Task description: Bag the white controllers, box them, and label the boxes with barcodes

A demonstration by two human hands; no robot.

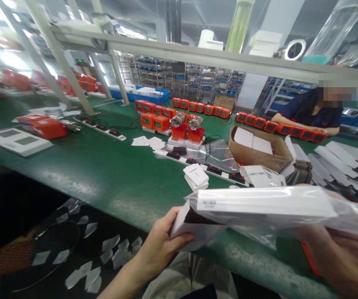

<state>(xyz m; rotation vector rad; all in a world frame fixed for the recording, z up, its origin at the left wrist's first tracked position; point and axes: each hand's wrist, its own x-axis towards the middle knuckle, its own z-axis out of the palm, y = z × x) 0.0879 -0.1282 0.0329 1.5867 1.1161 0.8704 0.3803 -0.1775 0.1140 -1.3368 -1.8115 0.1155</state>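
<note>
My left hand [163,241] is closed around the edge of a white cardboard carton [197,236], whose dark open end shows. Right above it lies a long white box [266,201] inside a clear plastic bag, with a small barcode label at its left end. The left end of the bagged box meets the carton's opening; whether it reaches inside I cannot tell. My right hand [334,249], somewhat blurred, grips the right part of the bagged box, with some fingers hidden behind the plastic. Part of an orange object [310,257] shows beside that hand.
Booklets [196,175] lie on the green table [110,166] near a power strip [194,161]. Orange devices [154,121] stand behind. A cardboard box [256,153] and flattened white cartons [337,164] are at right. A co-worker [312,108] sits opposite. Plastic scraps [85,270] litter the floor.
</note>
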